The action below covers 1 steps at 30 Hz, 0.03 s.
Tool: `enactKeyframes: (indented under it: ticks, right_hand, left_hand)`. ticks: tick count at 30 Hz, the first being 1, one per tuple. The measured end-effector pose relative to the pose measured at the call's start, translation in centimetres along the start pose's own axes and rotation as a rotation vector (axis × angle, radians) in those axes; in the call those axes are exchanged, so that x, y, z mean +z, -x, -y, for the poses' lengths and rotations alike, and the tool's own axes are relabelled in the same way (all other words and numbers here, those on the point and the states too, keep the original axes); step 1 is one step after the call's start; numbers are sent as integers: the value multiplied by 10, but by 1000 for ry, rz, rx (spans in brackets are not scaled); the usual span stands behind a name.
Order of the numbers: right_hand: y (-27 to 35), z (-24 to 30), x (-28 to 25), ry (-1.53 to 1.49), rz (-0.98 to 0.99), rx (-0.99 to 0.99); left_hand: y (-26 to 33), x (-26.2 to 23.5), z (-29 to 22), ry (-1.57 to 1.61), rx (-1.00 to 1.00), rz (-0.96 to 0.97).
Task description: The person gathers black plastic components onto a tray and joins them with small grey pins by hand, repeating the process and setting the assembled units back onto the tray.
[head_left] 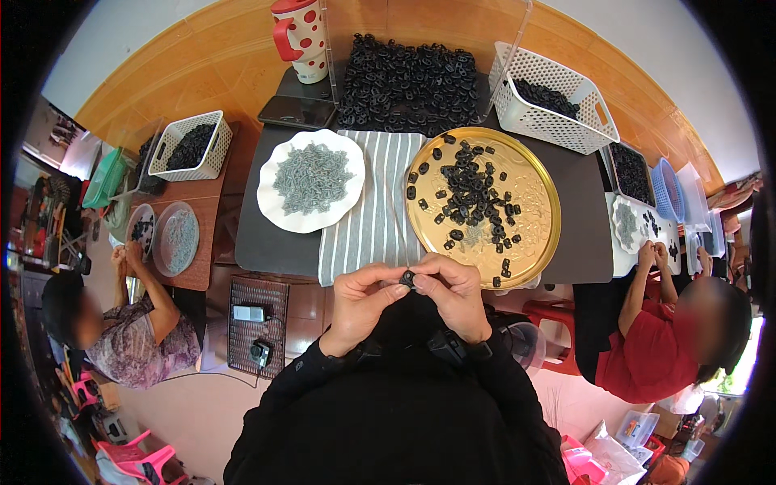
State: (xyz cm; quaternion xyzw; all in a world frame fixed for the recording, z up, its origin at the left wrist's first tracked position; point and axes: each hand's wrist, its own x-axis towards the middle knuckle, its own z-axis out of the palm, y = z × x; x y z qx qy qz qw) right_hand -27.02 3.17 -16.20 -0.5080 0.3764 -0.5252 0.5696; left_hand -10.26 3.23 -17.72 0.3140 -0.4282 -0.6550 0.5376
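Both hands meet at the table's near edge over a small black ring-shaped part. My left hand pinches it from one side, thumb and forefinger together. From the other side my right hand is closed on the same part. Just beyond the fingers lies a grey and white striped cloth. To its right, a round gold tray carries many loose black parts and a little heap of small grey pieces. On the left, a white scalloped plate holds a pile of small grey-green pieces.
At the back stands a clear bin of black parts, with a white basket to its right. A spotted tumbler and a dark phone are back left. Co-workers sit at left and right.
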Motion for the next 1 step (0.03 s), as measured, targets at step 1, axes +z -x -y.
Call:
enactKeyframes:
  ticks: [1]
  right_hand:
    - [1,0,0,11,9,1]
  left_hand:
    - [0,-2,1,-6,8,8]
